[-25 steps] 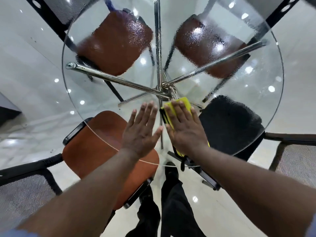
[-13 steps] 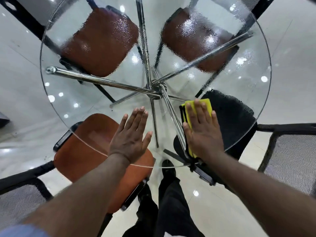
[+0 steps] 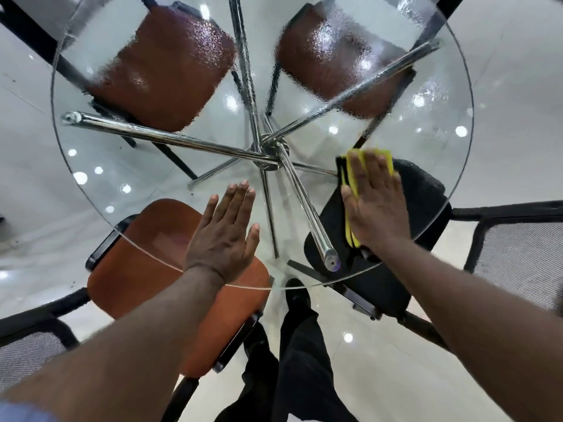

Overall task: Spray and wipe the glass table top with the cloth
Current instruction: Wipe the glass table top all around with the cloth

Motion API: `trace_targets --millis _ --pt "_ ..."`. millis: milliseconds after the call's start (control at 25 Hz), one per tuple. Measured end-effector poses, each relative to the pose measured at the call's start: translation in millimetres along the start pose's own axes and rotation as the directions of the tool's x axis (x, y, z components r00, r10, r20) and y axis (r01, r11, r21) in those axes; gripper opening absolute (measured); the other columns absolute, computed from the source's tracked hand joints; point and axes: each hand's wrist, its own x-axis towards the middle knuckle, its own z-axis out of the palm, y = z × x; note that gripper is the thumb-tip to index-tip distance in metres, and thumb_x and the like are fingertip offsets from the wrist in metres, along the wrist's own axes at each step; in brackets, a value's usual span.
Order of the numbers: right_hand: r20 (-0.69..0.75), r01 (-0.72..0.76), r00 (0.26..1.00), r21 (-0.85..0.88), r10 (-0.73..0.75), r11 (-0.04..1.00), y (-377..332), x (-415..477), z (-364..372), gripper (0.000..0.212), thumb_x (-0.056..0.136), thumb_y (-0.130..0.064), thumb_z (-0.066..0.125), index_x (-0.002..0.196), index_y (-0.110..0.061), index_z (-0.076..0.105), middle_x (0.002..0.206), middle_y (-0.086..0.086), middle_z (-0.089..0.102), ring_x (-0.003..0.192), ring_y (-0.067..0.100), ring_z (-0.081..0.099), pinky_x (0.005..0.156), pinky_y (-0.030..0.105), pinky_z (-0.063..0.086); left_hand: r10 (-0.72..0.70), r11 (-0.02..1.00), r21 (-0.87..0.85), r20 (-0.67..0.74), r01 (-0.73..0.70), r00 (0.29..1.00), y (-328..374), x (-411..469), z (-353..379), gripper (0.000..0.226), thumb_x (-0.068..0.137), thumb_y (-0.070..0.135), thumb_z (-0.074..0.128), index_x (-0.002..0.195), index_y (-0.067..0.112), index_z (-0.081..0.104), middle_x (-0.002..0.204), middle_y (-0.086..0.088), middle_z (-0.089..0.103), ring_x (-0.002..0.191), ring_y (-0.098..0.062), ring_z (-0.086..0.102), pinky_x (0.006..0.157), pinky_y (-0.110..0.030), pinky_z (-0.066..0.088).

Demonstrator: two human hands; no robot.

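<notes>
Right hand (image 3: pixel 376 205) flat, fingers straight, pressing yellow cloth (image 3: pixel 353 175) onto round glass table top (image 3: pixel 128 166); left hand (image 3: pixel 224 236) spread flat on glass, apart from cloth.

No text, label, brand or number readable anywhere: nothing on the glass desk (image 3: pixel 122 166), yellow cloth (image 3: pixel 354 170) or chair seats (image 3: pixel 164 65).

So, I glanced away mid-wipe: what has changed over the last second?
The right hand slid the yellow cloth rightward across the glass table top, from beside the chrome hub to over the black chair seat. The left hand stayed flat on the glass near its edge; nothing gripped or released.
</notes>
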Motion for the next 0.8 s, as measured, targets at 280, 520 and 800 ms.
trace_targets --millis 280,520,800 --pt "0.046 0.296 0.955 -0.081 -0.293 0.952 -75.3 -35.0 30.3 0.069 0.111 -0.054 0.025 0.173 -0.032 0.003 0.181 -0.003 -0.008 0.167 0.019 -0.009 0.135 0.048 0.0 0.002 1.0 -0.015 0.003 -0.002 1.0 -1.6 -0.1 -0.8 0.07 0.104 0.042 0.027 0.167 0.014 0.012 0.175 -0.002 0.004 0.162 -0.017 0.001 0.13 -0.048 0.01" --pt "0.005 0.028 1.0 -0.023 -0.028 0.999 14.5 15.1 -1.8 0.066 0.112 -0.056 0.024 0.17 -0.043 -0.003 0.18 -0.011 -0.009 0.165 0.01 -0.013 0.136 0.05 0.006 0.009 0.999 -0.04 -0.035 -0.011 0.999 -0.6 -1.2 0.9 0.069 0.106 0.043 0.029 0.167 0.015 0.011 0.175 -0.002 0.003 0.162 -0.017 0.001 0.131 -0.045 0.006" --pt "0.046 0.162 0.986 -0.089 -0.158 0.983 -54.1 -54.9 27.5 0.071 0.111 -0.052 0.026 0.172 -0.032 -0.001 0.181 -0.004 -0.011 0.167 0.019 -0.012 0.135 0.05 0.0 -0.012 0.999 -0.038 -0.008 0.012 1.0 1.3 -0.3 -4.6 0.07 0.106 0.047 0.028 0.166 0.014 0.015 0.175 -0.003 0.009 0.162 -0.018 0.004 0.131 -0.045 0.005"
